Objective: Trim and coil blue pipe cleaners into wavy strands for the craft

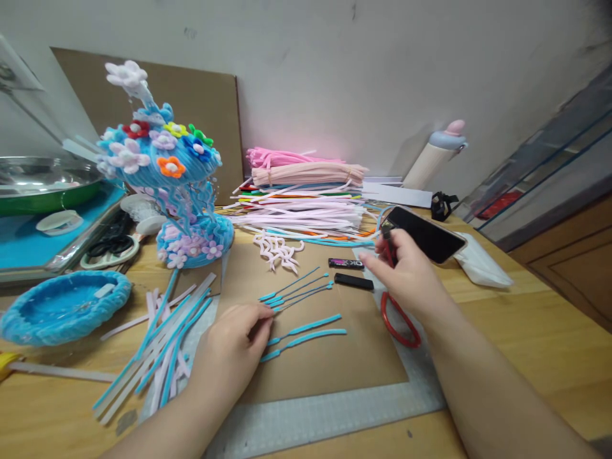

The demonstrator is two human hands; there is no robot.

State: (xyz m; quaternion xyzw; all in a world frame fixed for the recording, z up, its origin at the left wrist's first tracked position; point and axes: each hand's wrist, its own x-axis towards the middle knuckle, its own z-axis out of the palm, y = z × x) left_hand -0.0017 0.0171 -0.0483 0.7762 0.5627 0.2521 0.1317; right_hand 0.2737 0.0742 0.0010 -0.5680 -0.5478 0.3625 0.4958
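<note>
**What's on my bench, counted**

Under my fingers lie six blue stems [306,331] on one card sheet [329,363]. I see two scissors: red ones [399,319] and a dark pair [112,245]. One phone [428,234], one flower stand [167,172], one blue bowl [62,306], two black sticks [354,281].

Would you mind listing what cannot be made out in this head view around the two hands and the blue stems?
- Red-handled tool: the right hand covers its working end; type unclear.
- Blue stems: the left hand hides their near ends, so how many it pinches is unclear.
- Black bar: print too small to read.
- Yellow object: cut off by the left edge.
- Phone: screen dark, nothing readable.
</note>
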